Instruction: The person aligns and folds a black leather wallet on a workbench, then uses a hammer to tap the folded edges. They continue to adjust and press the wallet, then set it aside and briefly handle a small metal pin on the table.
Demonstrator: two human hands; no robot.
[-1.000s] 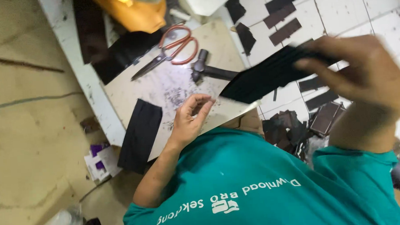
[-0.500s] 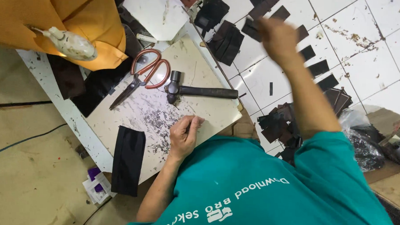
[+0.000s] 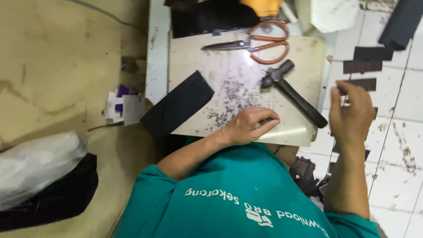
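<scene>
Black hammer point(image 3: 292, 93) lies between empty hands: left point(image 3: 249, 126) loosely curled on board point(image 3: 190, 54), right point(image 3: 354, 110) over floor strips point(image 3: 363, 66).

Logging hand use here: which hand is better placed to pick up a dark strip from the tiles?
Right, probably. The right hand hangs over the dark strips on the white tiles, fingers loose. The left hand rests on the work board, with the hammer lying between.

The orange fabric bundle point(image 3: 262, 1) and the long dark strip point(image 3: 404, 14) were cut off by the top edge. The right hand point(image 3: 352, 110) covered part of a dark rectangular piece point(image 3: 364, 84), its fingertips blurred. The teal-shirted torso point(image 3: 242, 197) hid the pale cutting board's point(image 3: 246, 52) near edge.
</scene>
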